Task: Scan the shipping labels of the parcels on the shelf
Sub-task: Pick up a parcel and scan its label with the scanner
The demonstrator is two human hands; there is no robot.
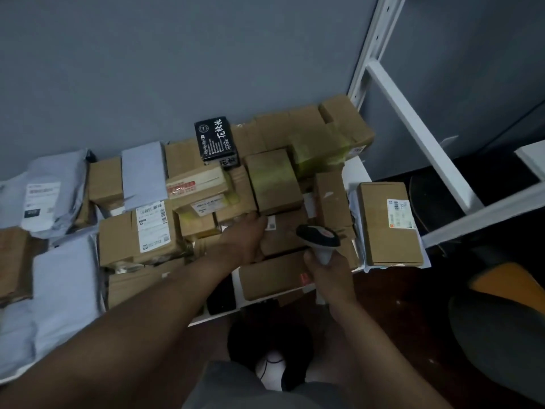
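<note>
Reaching forward from the bottom of the view, two bare forearms, over a lap in grey shorts. Wrapping round the handle of a barcode scanner, the right hand, a clenched grip with the scanner head pointing toward the pile. Resting on a brown carton near the front of the shelf, the left hand, fingers curling over its edge beside a small white label; holding or tilting it, judging by the pose, though how firmly cannot be told.

Lying packed across the shelf, the parcels: cardboard boxes stacked and leaning on one another, grey poly mailers at the left, a black printed box toward the back, and a flat labelled carton sitting apart at the right.

Probably handling as light and stiff, these small cartons; taking hold by opposite edges, keeping fingers off the label. Likely behaving soft and slippery, the mailers; needing flattening for a clean read. Risking a slide of neighbouring boxes when pulling one from the heap.
</note>
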